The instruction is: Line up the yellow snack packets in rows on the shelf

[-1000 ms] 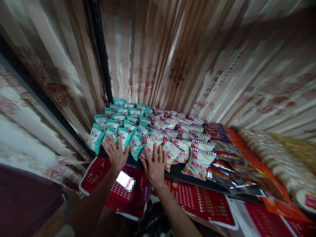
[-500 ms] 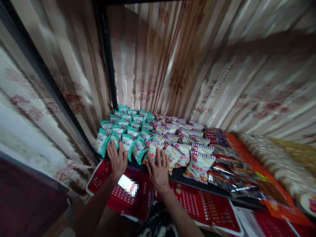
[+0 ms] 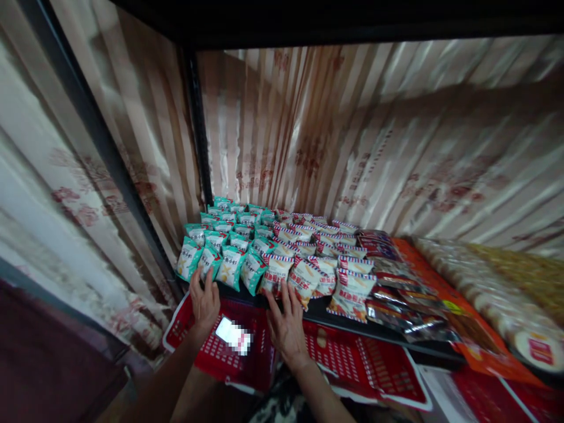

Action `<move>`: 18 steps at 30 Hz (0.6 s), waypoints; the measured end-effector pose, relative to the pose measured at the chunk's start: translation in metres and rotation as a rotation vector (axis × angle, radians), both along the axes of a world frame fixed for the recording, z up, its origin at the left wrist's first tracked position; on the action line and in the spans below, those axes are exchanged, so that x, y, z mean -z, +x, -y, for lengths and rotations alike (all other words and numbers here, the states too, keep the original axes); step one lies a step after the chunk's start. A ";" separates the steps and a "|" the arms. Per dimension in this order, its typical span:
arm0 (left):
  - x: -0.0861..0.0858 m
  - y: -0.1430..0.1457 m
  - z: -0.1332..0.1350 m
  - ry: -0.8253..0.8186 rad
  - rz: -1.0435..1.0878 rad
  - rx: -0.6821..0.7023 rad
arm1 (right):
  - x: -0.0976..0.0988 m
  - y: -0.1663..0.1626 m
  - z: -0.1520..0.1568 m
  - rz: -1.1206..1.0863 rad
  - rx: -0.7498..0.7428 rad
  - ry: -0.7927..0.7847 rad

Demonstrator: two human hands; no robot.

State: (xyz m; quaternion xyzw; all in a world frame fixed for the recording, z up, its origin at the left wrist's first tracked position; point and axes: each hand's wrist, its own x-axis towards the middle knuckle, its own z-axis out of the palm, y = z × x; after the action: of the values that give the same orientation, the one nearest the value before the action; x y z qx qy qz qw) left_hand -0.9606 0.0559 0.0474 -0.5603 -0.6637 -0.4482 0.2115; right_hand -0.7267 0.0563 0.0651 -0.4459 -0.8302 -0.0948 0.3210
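Note:
Several teal snack bags (image 3: 230, 267) stand in rows on the left part of a dark shelf (image 3: 319, 306). Beside them are rows of white snack bags (image 3: 304, 279) with red lettering and striped tops. My left hand (image 3: 204, 301) has its fingers apart, the tips at the lower part of a teal bag in the front row. My right hand (image 3: 286, 326) is spread too, its fingertips at the bottom of the front white bags. Whether the fingertips press on the bags I cannot tell. Neither hand holds anything.
Below the shelf edge sit red plastic baskets (image 3: 368, 365), with a lit phone (image 3: 233, 335) over the left one. Dark shiny packets (image 3: 396, 317), an orange package (image 3: 473, 329) and long clear packs (image 3: 484, 299) lie to the right. A black post (image 3: 198, 123) and curtains (image 3: 273, 129) stand behind.
Both hands have drawn slightly back and down from the bags, showing more of the front row. The view has tilted up a little, so more of the upper shelf shows.

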 end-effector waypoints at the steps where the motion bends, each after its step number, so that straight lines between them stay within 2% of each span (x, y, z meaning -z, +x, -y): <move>1: 0.001 -0.003 0.003 -0.007 -0.012 0.015 | -0.001 0.000 0.005 -0.006 -0.001 -0.016; 10: -0.006 -0.026 -0.011 -0.035 -0.166 0.106 | 0.019 0.010 0.036 -0.084 -0.023 -0.025; 18: -0.007 -0.020 -0.020 -0.012 -0.089 0.043 | 0.029 0.020 0.045 -0.072 0.022 -0.075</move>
State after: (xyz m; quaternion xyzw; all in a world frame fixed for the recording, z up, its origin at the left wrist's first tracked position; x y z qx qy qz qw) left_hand -0.9801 0.0758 0.0544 -0.5951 -0.6441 -0.4232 0.2280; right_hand -0.7067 0.0111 0.0361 -0.4699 -0.8162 -0.0510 0.3324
